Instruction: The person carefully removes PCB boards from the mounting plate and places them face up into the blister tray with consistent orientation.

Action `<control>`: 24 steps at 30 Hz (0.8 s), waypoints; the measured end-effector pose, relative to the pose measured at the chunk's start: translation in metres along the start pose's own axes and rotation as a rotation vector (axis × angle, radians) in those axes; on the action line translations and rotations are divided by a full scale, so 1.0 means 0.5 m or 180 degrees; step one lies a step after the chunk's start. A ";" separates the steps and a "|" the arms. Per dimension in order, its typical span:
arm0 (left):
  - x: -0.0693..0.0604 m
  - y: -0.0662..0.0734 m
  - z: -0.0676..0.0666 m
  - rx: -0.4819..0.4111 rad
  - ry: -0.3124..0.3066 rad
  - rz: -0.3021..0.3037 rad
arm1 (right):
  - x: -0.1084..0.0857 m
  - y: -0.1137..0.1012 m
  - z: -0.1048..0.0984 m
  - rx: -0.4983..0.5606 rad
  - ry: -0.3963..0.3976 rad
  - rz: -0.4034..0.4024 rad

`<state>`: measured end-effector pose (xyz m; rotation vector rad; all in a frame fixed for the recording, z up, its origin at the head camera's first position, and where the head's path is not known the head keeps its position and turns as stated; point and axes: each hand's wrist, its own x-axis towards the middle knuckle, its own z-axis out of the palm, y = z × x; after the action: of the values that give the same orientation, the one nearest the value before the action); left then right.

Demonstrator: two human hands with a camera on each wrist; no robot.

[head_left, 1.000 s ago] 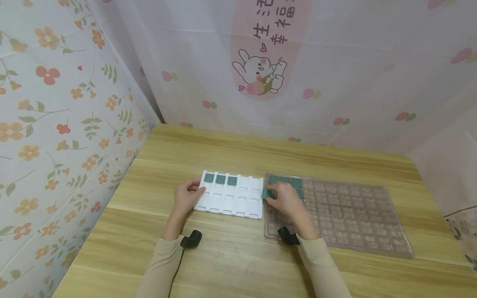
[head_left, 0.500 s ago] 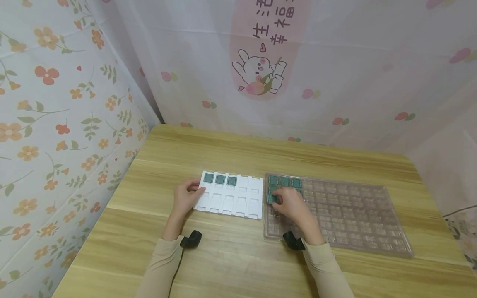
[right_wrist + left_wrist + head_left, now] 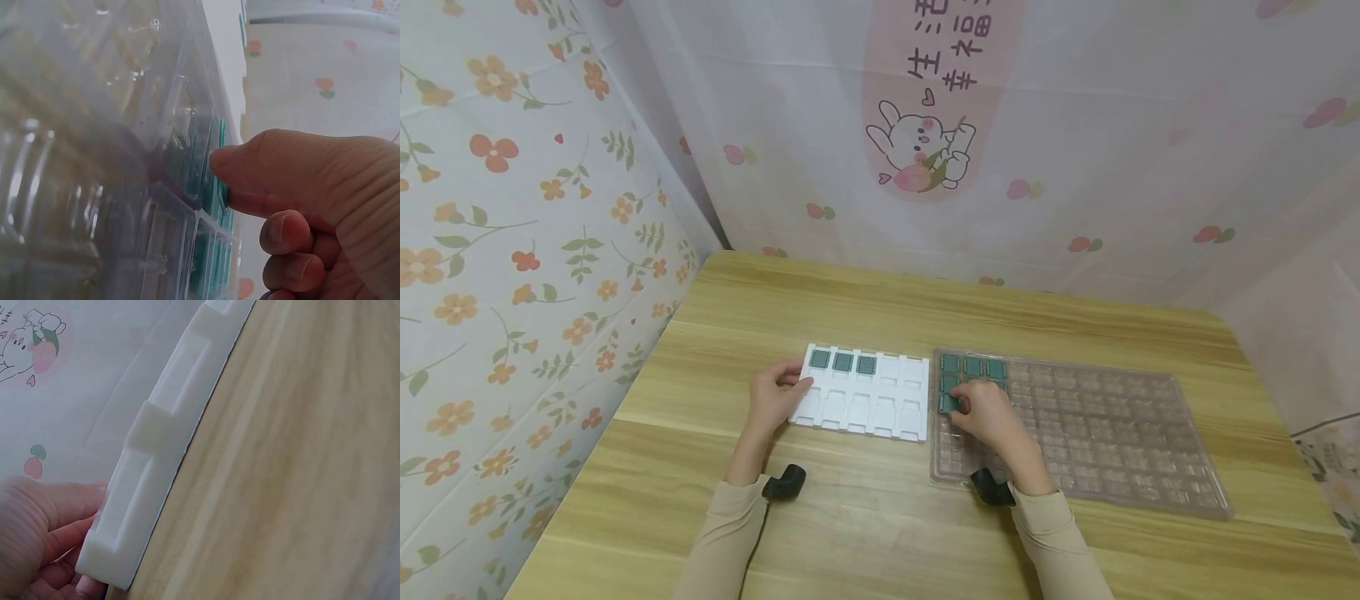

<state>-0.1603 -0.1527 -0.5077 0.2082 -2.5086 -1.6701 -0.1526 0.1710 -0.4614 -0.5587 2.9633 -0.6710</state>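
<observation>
My left hand [image 3: 773, 398] grips the left end of a white tray [image 3: 859, 417], thumb on its edge and fingers lower down. That grip also shows in the left wrist view, with the hand [image 3: 37, 537] at the near corner of the white tray [image 3: 159, 440]. Three small green circuit boards [image 3: 842, 362] lie in the tray's back row. With thumb and forefinger my right hand [image 3: 992, 410] pinches a green circuit board [image 3: 947, 403] at the left column of a clear plastic tray [image 3: 1105, 433]. Close up, the thumb touches that board's edge [image 3: 222, 144]; the fingers partly hide it.
Several more green boards [image 3: 973, 367] fill pockets in the clear tray's back left corner. Both trays lie side by side on the wooden table [image 3: 865, 517]. A patterned curtain [image 3: 1075, 167] hangs behind the table, a floral one [image 3: 535, 250] at left.
My right hand has moved from the white tray's right edge, with the board, to the clear tray's left column, lowering the board there. My left hand has stayed in place.
</observation>
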 end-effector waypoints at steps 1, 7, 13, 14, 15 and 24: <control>0.000 0.000 0.000 0.0001 0.0002 0.0006 | 0.000 0.000 0.000 -0.0003 -0.0003 0.0001; 0.000 -0.002 0.000 0.0010 0.0017 0.0015 | 0.001 0.002 0.001 -0.0001 -0.0009 0.0026; 0.000 -0.003 0.000 -0.0001 0.0026 0.0028 | 0.001 -0.001 -0.001 -0.0004 -0.0071 0.0054; 0.000 -0.003 0.000 -0.0003 0.0027 0.0033 | 0.001 -0.001 -0.001 -0.0007 -0.0078 0.0053; 0.001 -0.004 0.000 0.0003 0.0031 0.0040 | 0.000 -0.001 -0.002 -0.0006 -0.0082 0.0055; 0.000 -0.002 0.000 0.0005 0.0024 -0.0015 | -0.001 -0.003 -0.003 -0.0013 -0.0086 0.0077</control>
<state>-0.1600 -0.1530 -0.5085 0.2202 -2.5059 -1.6662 -0.1520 0.1704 -0.4593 -0.5273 2.9419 -0.6504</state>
